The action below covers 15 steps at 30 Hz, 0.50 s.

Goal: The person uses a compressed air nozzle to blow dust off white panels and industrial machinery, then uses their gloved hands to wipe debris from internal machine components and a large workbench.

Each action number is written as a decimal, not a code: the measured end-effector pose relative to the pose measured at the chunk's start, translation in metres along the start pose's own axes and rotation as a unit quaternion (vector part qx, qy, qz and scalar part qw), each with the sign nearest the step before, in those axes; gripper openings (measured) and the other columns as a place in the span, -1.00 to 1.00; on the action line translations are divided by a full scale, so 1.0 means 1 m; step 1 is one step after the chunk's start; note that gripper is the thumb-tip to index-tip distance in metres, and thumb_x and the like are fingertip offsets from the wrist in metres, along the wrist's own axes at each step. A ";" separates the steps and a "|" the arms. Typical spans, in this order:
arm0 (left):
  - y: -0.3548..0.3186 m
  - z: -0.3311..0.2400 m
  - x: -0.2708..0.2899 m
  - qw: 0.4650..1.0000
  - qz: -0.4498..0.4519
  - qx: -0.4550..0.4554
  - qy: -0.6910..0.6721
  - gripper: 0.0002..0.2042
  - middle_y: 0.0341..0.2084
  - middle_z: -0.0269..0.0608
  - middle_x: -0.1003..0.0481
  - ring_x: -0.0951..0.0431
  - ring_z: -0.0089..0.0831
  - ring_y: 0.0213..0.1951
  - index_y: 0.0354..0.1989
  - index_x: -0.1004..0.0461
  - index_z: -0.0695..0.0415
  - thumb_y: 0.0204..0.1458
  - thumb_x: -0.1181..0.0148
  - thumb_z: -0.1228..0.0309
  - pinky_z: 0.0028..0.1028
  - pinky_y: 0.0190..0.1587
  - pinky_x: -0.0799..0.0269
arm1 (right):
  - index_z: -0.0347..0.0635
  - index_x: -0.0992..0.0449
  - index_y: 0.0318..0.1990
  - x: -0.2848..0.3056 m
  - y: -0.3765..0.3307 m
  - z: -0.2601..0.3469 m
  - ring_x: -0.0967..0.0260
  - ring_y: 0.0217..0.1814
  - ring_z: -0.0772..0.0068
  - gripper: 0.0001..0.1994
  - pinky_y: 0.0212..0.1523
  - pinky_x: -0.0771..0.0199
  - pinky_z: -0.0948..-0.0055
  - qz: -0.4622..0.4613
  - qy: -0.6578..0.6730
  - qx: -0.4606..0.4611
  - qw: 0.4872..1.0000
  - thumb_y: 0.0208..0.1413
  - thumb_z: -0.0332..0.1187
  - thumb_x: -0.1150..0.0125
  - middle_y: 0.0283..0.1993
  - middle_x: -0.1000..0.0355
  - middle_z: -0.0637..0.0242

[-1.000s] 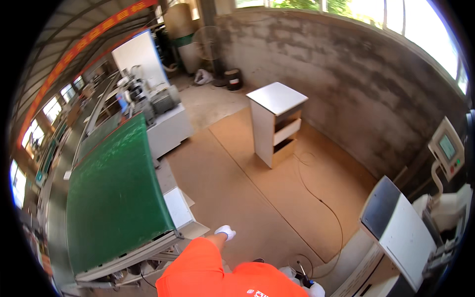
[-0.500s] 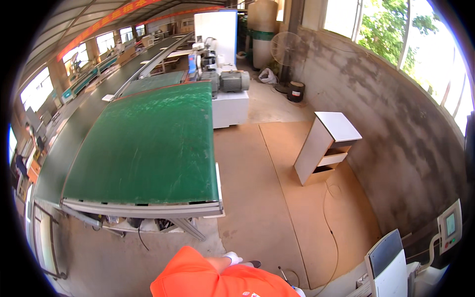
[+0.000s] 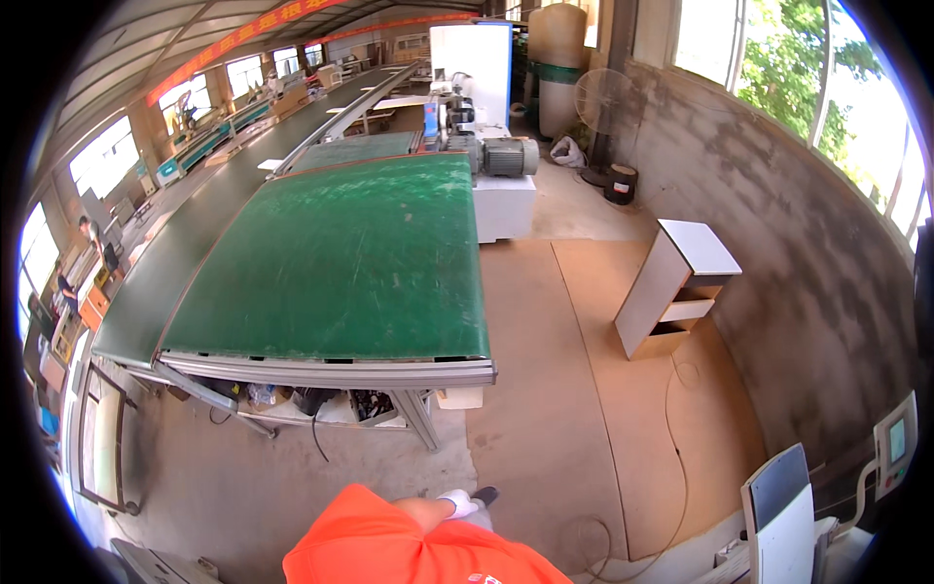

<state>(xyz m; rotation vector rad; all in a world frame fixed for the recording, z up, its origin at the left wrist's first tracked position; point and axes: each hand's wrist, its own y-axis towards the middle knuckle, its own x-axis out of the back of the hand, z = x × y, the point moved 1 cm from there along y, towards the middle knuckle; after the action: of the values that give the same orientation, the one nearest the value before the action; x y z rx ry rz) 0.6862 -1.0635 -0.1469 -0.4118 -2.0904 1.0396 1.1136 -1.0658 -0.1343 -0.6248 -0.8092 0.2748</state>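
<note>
My left hand (image 3: 457, 503), in a white glove, is held close in front of my body, below an orange sleeve (image 3: 360, 526). Its fingers are too small and turned away for me to tell whether they hold anything. Just beyond the glove shows a dark shoe tip (image 3: 485, 494). My right hand is out of view. Nearest ahead of me stands a conveyor table with a green belt (image 3: 341, 263) and a metal front rail (image 3: 331, 372).
A white-topped cabinet with open compartments (image 3: 671, 292) stands on brown floor boards (image 3: 545, 389) at the right. A thin cable (image 3: 684, 477) trails over them. A control panel (image 3: 893, 443) is at far right, a wheeled frame (image 3: 102, 448) at left. Co-workers (image 3: 97, 243) stand far left.
The whole scene has shifted rightward as my head turned. The edge of my right glove and a thin rod beside it have left the view. My left hand stays near my body.
</note>
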 end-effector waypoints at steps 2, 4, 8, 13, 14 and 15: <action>-0.002 0.021 -0.009 1.000 -0.005 -0.009 0.014 -0.44 0.09 0.12 -0.54 -0.52 0.02 0.16 0.06 -0.59 0.19 0.11 -0.10 -0.05 -0.14 0.17 -0.40 | -0.21 -0.64 -0.03 -0.009 0.002 0.007 -0.53 -0.13 0.11 -0.30 -0.04 -0.47 0.21 0.007 -0.008 0.005 1.000 0.08 0.33 -0.21 -0.18 -0.62 -0.03; -0.004 0.042 -0.012 1.000 -0.011 -0.003 0.026 -0.45 0.07 0.13 -0.54 -0.52 0.02 0.15 0.04 -0.60 0.20 0.12 -0.10 -0.05 -0.13 0.17 -0.40 | -0.21 -0.64 -0.03 -0.019 0.006 0.017 -0.53 -0.14 0.11 -0.29 -0.05 -0.47 0.21 0.011 -0.017 0.008 1.000 0.08 0.34 -0.21 -0.19 -0.62 -0.03; 0.005 0.091 -0.004 1.000 0.009 0.017 0.015 -0.44 0.09 0.02 -0.55 -0.51 -0.02 0.17 0.06 -0.61 0.10 0.13 -0.07 -0.11 -0.17 0.23 -0.37 | -0.22 -0.64 -0.04 -0.040 0.017 0.045 -0.53 -0.15 0.12 -0.29 -0.05 -0.47 0.22 0.015 -0.030 0.014 0.999 0.08 0.35 -0.20 -0.19 -0.62 -0.02; 0.002 0.135 0.040 0.999 -0.005 0.001 -0.032 -0.46 0.00 0.05 -0.59 -0.56 0.02 0.08 -0.04 -0.64 0.15 0.13 -0.08 -0.09 -0.13 0.14 -0.40 | -0.22 -0.64 -0.04 -0.077 0.035 0.076 -0.52 -0.17 0.13 -0.27 -0.07 -0.47 0.22 0.005 -0.031 0.006 0.999 0.09 0.36 -0.18 -0.20 -0.62 -0.02; 0.002 0.144 0.049 0.999 -0.020 0.000 -0.039 -0.46 0.00 0.06 -0.59 -0.56 0.02 0.08 -0.04 -0.64 0.14 0.13 -0.07 -0.09 -0.13 0.14 -0.41 | -0.23 -0.65 -0.04 -0.085 0.037 0.082 -0.52 -0.17 0.13 -0.27 -0.07 -0.47 0.22 0.004 -0.030 0.004 1.000 0.09 0.37 -0.18 -0.20 -0.62 -0.02; 0.000 0.156 0.057 0.998 -0.036 0.000 -0.046 -0.46 0.00 0.06 -0.59 -0.56 0.02 0.08 -0.03 -0.64 0.14 0.13 -0.07 -0.09 -0.13 0.14 -0.41 | -0.23 -0.65 -0.04 -0.095 0.041 0.089 -0.52 -0.17 0.13 -0.27 -0.07 -0.47 0.22 0.003 -0.029 0.007 1.000 0.09 0.37 -0.18 -0.21 -0.62 -0.02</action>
<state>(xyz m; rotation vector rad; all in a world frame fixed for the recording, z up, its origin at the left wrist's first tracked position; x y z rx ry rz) 0.5320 -1.1156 -0.1799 -0.2910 -2.1702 1.0333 0.9842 -1.0404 -0.1690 -0.6077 -0.8617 0.3047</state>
